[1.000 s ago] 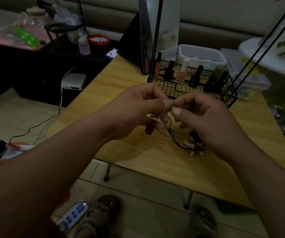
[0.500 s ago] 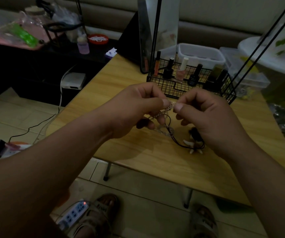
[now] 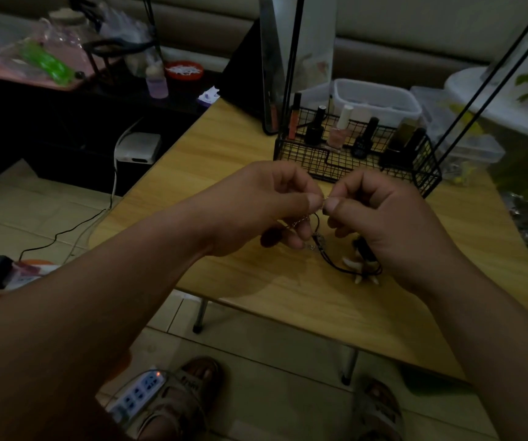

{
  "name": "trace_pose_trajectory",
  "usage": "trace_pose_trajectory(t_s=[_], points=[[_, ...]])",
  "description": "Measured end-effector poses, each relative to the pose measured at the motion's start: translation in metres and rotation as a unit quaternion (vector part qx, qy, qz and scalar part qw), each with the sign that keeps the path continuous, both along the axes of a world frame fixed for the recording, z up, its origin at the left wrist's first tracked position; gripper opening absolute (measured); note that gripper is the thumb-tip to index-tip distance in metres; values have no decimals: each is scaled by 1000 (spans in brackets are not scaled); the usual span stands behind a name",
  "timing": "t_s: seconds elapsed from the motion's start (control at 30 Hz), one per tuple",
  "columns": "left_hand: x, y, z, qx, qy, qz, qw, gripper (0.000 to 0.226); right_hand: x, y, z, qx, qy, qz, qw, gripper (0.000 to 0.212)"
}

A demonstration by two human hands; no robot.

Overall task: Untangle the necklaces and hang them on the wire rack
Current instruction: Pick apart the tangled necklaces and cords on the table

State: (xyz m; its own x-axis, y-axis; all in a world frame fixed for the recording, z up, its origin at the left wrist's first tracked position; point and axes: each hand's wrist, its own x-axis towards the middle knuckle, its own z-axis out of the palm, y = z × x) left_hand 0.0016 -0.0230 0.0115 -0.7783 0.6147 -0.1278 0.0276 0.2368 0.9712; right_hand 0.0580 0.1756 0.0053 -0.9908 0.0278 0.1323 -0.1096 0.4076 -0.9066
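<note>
L hand [image 3: 256,208] at 9 o'clock of the knot: thumb & forefinger clamped on the thin chain [image 3: 300,221], prob. to anchor it. R hand [image 3: 380,218] at 3 o'clock, thumb & forefinger pinched tight on the same tangle, tips nearly touching, prob. to tease it apart. Black cord necklace [image 3: 335,264] droops to 6 o'clock onto the table [image 3: 256,291]. Wire rack [image 3: 351,160] at 12 o'clock, nothing hung yet.

- The wire rack [image 3: 356,160] stands near the table's [image 3: 256,291] far edge.
- The necklaces [image 3: 348,265] lie before it, mid-table, between both hands.
</note>
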Motion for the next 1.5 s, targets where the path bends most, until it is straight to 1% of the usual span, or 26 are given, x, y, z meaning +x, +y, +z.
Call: trace_pose_trajectory(t_s=[0.07,0.2,0.3,0.37,0.47,0.6,0.7,0.8,0.93,1.13,1.33,1.5], points=[[0,-2,1,15,-12,-3,1000,10,-1,2,0,-33,-13,9,999,6],[1,0,0,81,-62,-4,995,9,-2,3,2,-109,-48,46,992,8],[0,1,-2,89,-67,-6,994,6,-3,3,2,-153,-59,55,985,7],[0,0,-2,86,-61,-14,994,2,-3,3,1,-163,-61,47,984,7],[-1,-1,-2,71,-44,-25,996,8,-2,4,0,-155,-58,31,986,15],[1,-1,-1,48,-8,-16,999,17,-2,3,1,-139,-50,20,989,11],[0,0,-3,31,20,-5,999,18,-2,2,0,-111,-35,9,993,8],[-1,0,-5,6,33,-8,999,14,-1,1,1,-96,-25,12,995,16],[1,0,-5,-12,33,-13,999,9,-1,3,1,-75,-21,27,997,21],[0,-1,-3,-2,26,-18,1000,11,-1,3,0,-33,-12,21,999,25],[-2,-1,-4,21,14,-10,1000,4,0,0,0,-2,-17,16,1000,21],[-2,1,-4,12,22,-5,1000,4,1,0,1,1,-6,-4,1000,13]])
